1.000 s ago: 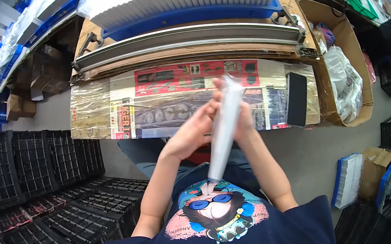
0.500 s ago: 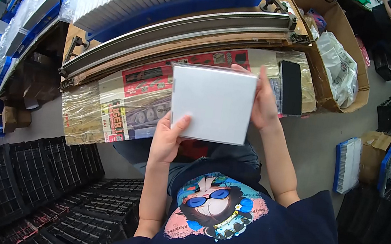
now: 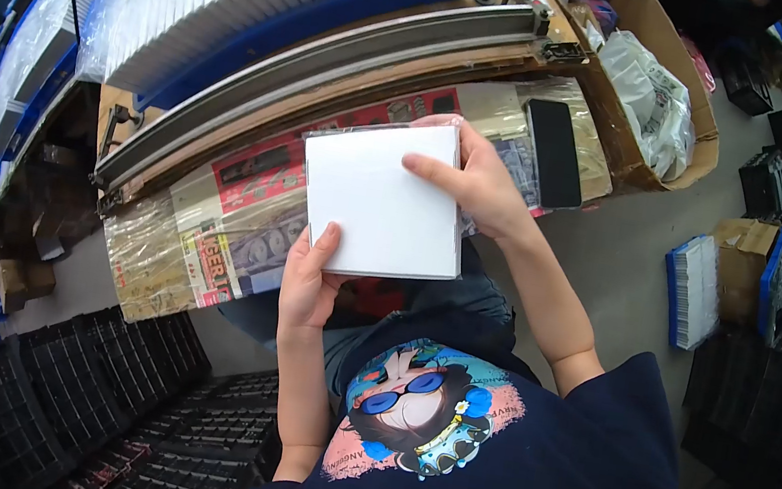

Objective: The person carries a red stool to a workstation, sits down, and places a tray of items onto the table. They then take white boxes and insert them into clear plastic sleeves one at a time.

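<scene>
A square white box [image 3: 381, 208] in what looks like clear film is held face-up above the taped cardboard surface. My left hand [image 3: 309, 283] grips its lower left corner, thumb on the top face and the other fingers beneath. At the upper right edge my right hand [image 3: 481, 182] holds the same box, its thumb lying across the face and its fingers behind. Behind the box, the printed cardboard [image 3: 146, 259] is partly covered. A black phone [image 3: 554, 155] lies on the right end of that cardboard.
A metal bar [image 3: 338, 55] runs across the bench behind the cardboard. Beyond it stands a blue tray [image 3: 318, 19] of upright white boxes. An open carton [image 3: 699, 109] with plastic bags is at the right. Black crates [image 3: 87, 381] stand at lower left.
The white box was seen edge-on, then turned with its broad face up. Since then it has shifted slightly left, and my right thumb has come onto its face. The view has also shifted.
</scene>
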`<state>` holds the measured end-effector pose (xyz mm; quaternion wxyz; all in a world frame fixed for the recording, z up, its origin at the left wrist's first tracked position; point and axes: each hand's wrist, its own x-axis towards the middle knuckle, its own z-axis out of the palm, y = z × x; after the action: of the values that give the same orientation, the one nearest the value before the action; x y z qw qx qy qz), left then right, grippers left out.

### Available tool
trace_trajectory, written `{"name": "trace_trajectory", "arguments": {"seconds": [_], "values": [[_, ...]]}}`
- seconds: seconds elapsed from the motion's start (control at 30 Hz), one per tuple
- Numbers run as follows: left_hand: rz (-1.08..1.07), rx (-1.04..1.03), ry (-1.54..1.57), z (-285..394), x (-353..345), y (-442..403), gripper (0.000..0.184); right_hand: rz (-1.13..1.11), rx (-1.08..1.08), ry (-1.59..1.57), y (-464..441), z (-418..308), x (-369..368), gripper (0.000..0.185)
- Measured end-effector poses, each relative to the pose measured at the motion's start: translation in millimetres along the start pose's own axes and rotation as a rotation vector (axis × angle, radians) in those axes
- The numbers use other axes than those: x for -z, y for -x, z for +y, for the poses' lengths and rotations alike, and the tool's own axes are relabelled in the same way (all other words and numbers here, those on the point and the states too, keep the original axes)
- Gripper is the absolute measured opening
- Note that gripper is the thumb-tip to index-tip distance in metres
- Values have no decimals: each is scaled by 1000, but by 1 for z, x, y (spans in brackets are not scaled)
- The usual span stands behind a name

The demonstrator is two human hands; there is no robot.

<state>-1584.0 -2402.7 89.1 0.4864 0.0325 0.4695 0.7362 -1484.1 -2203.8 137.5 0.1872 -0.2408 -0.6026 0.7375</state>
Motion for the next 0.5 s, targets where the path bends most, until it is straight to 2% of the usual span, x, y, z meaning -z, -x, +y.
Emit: {"name": "trace_trajectory", "arguments": {"seconds": [0.13,0.2,0.23,0.27,0.33,0.37,0.4,0.43,0.47,0.5], "values": [[-31,-115,-78,1,-5,-3,45,22,163,77,0,-6,14,31],[-31,-223,-130,9,-15,-5,50,184,266,-39,-4,-23,34,25],[-10,-293,-191,12,-17,-6,52,285,371,-117,-12,-36,46,20],[4,-316,-198,12,-12,-9,46,450,511,-100,-21,-57,56,16],[-7,-301,-210,9,-1,-12,42,743,731,-144,-57,-85,87,18],[-13,-292,-216,9,2,-12,40,918,879,29,-82,-93,109,21],[-12,-295,-187,10,-2,-9,34,988,1018,82,-112,-98,129,25],[-18,-286,-199,7,-2,-9,33,1052,1023,216,-133,-107,136,28],[-20,-278,-211,3,1,-10,32,1113,807,366,-143,-118,129,29],[-19,-269,-224,-1,2,-10,32,1086,888,371,-172,-118,132,28]]}}
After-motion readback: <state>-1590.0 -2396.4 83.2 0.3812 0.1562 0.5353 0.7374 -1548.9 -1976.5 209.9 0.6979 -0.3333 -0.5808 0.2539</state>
